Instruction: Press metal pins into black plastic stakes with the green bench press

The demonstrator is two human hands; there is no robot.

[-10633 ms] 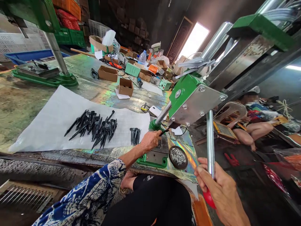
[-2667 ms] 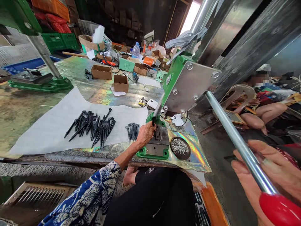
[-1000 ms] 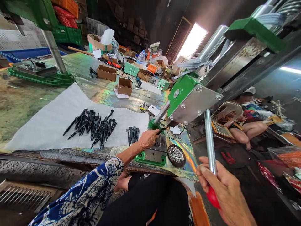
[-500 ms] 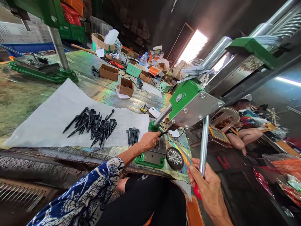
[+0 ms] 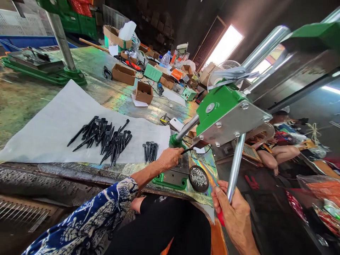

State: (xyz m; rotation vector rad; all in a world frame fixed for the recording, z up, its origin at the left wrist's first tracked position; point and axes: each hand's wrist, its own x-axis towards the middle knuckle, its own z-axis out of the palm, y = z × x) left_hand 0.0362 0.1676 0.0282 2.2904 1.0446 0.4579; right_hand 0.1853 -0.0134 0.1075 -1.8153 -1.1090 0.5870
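Note:
My left hand (image 5: 170, 158) is closed on a black pointed piece (image 5: 188, 150), held over the green base (image 5: 170, 181) of a hand press. Its fingers hide most of the piece. My right hand (image 5: 235, 209) wraps round the press's metal lever (image 5: 236, 166), near the red knob (image 5: 221, 219) at its lower end. Right thumb and forefinger are close together; whether they pinch something small I cannot tell. Beside the base is a round dark dish (image 5: 198, 190) of small silvery metal pieces. Black spikes with flat heads (image 5: 106, 140) lie heaped on a white sheet (image 5: 53, 120), with a smaller bunch (image 5: 150, 151) nearer my left hand.
The green press head (image 5: 220, 109) hangs above the right side of the bench. A second green press (image 5: 63, 42) stands at the left. Cardboard boxes (image 5: 123, 74), tools and a fan (image 5: 224, 72) crowd the back. Another person (image 5: 278, 156) sits at the right.
The view has shifted slightly, so the press head looks larger and farther right. Both hands keep their grips, and the lever leans a little more.

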